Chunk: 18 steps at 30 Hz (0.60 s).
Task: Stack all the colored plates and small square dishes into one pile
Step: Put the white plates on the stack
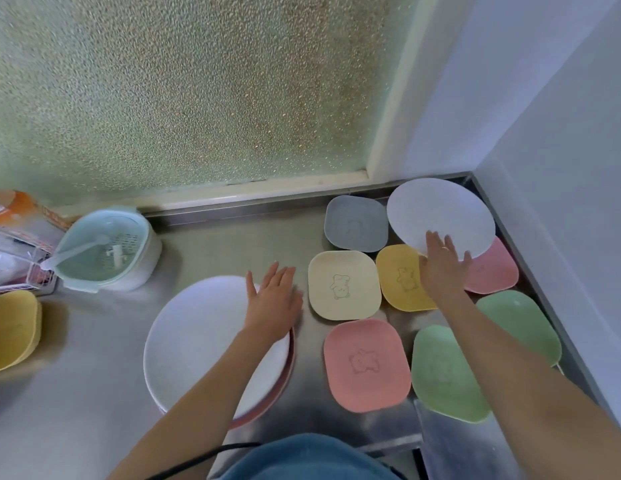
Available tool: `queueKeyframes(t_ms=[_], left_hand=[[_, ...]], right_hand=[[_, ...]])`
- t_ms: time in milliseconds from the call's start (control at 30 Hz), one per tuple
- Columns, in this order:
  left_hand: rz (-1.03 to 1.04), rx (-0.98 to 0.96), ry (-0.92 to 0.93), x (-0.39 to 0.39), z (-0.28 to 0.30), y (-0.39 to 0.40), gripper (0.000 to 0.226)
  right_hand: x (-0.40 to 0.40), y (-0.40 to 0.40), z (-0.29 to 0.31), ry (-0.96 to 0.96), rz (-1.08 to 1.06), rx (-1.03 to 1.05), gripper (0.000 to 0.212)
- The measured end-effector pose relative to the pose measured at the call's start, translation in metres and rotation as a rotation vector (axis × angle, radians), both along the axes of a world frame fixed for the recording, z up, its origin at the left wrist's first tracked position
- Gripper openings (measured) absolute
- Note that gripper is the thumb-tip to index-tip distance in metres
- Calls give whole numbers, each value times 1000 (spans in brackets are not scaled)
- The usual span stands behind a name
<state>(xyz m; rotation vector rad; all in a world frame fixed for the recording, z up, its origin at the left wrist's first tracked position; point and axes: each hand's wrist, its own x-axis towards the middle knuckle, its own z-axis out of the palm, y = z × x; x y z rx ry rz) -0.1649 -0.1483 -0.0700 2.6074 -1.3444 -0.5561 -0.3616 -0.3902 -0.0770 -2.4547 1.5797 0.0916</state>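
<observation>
Lavender round plate (440,216), tilted above the small square pastel dishes, is held at its near rim by the right hand (442,268), its grip closed on the edge. Left hand (272,303) lies flat, released, on the pile of round plates (198,337) on the steel tabletop (104,393). Gathering round plates seems underway; next, this plate likely needs carrying leftward onto the pile.

Bare steel counter (212,251) open between strainer basket (106,249) far left and my plate pile (212,341). Narrow lane between pile and cream dish (343,284), my left hand (272,301) filling it. Right side packed: square dishes edge to edge up to wall (562,202). Yellow stack (13,329) blocks left edge.
</observation>
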Motion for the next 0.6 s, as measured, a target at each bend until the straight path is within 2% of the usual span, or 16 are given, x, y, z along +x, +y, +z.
queueKeyframes(t_ms=[67,200,333,500,600], left_hand=[[-11,53,-4,-1,-5,5,51],[-29,98,-26,1,-4,7,51],[10,88,6,2,0,4,49],[102,-49,74,-4,9,3,49],[278,-201,131,-9,32,-2,47]], right_hand=[[-3,-6,-3,23,44,62,49],[-7,-9,0,71,122,-64,52],[-11,-5,4,-52,140,-201,49],[-10,16,23,-271,185,-365,49],[-5,49,27,-353,339,-469,42]])
